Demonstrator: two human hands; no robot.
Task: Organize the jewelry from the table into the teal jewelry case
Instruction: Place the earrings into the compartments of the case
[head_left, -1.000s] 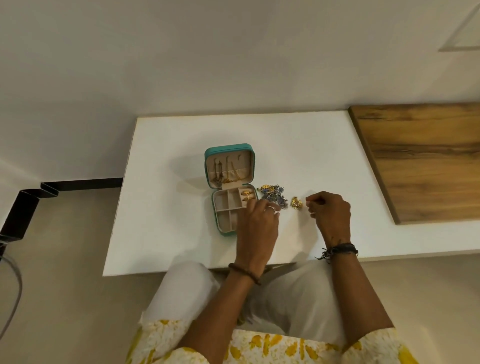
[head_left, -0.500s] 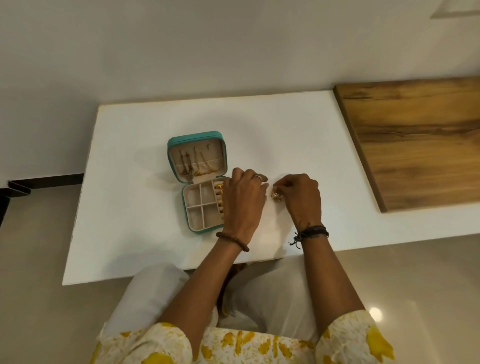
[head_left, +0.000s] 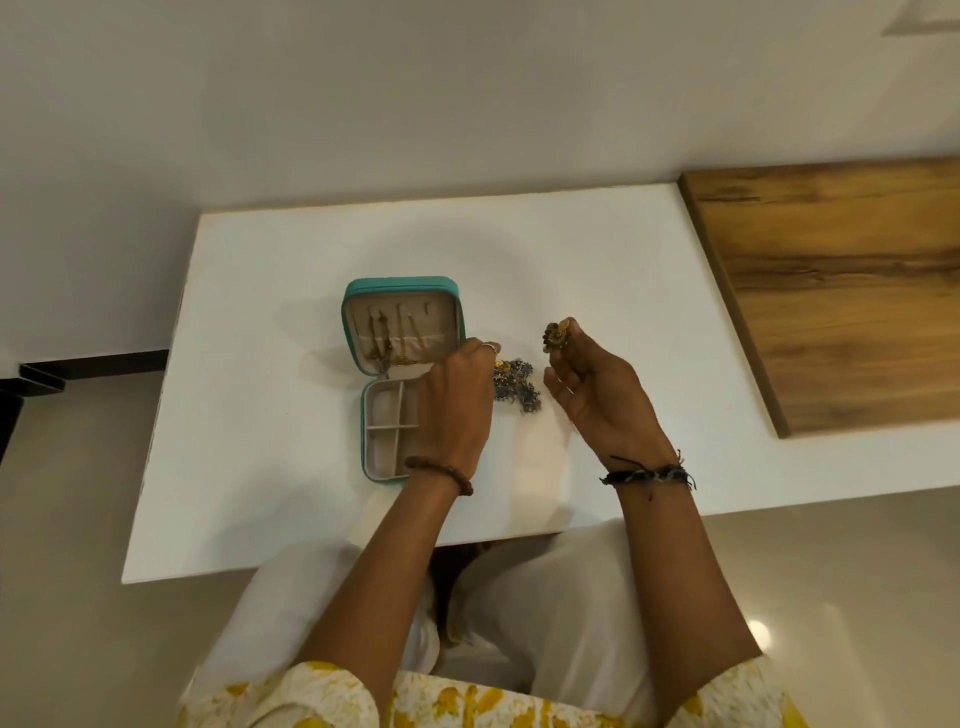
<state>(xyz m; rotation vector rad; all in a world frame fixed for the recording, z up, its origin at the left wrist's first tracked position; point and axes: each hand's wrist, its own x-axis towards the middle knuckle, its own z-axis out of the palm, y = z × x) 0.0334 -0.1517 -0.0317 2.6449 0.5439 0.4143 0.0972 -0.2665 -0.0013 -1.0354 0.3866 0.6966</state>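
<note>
We pinch gold earring (head_left: 557, 335) in right hand (head_left: 597, 395), lifted right of teal case (head_left: 400, 283); left hand (head_left: 457, 410) fingers pile (head_left: 514, 384), grip unclear; lower gently into free compartment

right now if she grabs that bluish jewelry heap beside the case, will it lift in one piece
Probably not. The jewelry pile looks like many small loose, tangled pieces on the table, so it would likely sag and shed bits. It seems light and could snag rather than slide cleanly.
</note>
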